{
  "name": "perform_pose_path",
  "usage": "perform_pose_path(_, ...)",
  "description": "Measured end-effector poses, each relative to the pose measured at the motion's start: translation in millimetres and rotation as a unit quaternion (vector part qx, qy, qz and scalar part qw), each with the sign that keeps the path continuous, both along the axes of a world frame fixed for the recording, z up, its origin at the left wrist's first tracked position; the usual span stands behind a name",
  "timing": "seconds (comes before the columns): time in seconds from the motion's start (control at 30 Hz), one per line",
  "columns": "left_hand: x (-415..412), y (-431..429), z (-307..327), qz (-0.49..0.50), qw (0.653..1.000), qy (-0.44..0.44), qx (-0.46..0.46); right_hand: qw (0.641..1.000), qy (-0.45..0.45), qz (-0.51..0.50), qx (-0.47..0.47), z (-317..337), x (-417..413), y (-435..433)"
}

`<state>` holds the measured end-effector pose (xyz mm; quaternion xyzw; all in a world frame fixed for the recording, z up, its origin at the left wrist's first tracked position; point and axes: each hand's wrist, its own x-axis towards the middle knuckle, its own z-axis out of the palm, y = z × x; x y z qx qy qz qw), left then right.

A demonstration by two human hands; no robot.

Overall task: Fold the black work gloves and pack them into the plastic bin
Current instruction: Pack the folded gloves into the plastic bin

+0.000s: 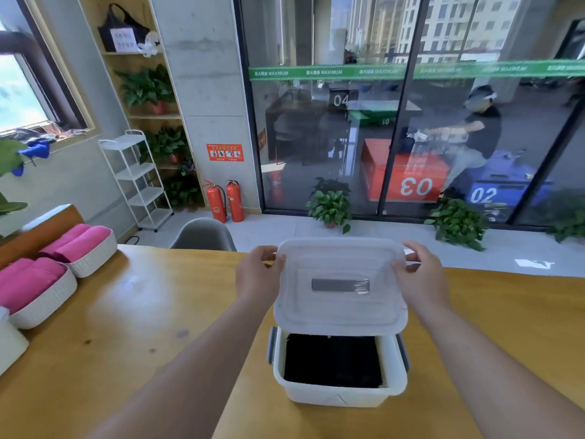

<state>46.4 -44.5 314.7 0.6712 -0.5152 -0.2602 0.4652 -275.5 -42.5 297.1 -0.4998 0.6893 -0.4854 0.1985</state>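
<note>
A white plastic bin stands on the wooden table near its front edge. Black work gloves lie folded inside it and fill its floor. A translucent lid with a grey label hangs tilted above the bin's far half. My left hand grips the lid's left far corner. My right hand grips its right far corner. The back part of the bin is hidden under the lid.
Two white woven baskets with rolled pink towels sit at the table's left edge. A grey chair stands beyond the far edge. Bare wooden tabletop stretches left of the bin. Glass wall and potted plants lie further back.
</note>
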Motion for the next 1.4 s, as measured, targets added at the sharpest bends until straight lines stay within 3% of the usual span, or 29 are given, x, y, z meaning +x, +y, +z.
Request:
perform_pose_path(0.23, -9.0, 16.8, -58.0, -0.011, 0.990, -0.074, 0.116, 0.996, -0.023, -0.049, 0.067, -70.2, 8.3, 28.3)
perform_pose_path(0.33, -9.7, 22.8, -83.8, -0.017, 0.984, -0.071, 0.160, 0.992, 0.021, -0.047, 0.112, -87.8, 16.4, 38.7)
perform_pose_path(0.47, -7.7, 26.2, -103.8, -0.023, 0.980, -0.069, 0.185, 0.982, 0.093, -0.026, 0.160, -111.7, 16.8, 51.6)
perform_pose_path(0.67, -12.0, 38.9, -128.3, -0.049, 0.973, -0.100, 0.204, 0.986, 0.057, 0.013, 0.156, -144.4, 17.7, 72.3)
perform_pose_path(0.9, -8.3, 53.4, -146.9, -0.041, 0.979, -0.062, 0.191, 0.987, 0.092, 0.022, 0.131, -157.6, 18.3, 86.1)
perform_pose_path(1.1, -9.7, 57.6, -147.4, -0.002, 0.969, -0.007, 0.247, 0.989, 0.071, 0.024, 0.129, -160.4, 20.0, 84.7)
perform_pose_path(1.4, -2.8, 69.0, -152.3, -0.044, 0.963, 0.099, 0.246, 0.971, -0.086, -0.080, 0.209, -144.4, 29.2, 91.5)
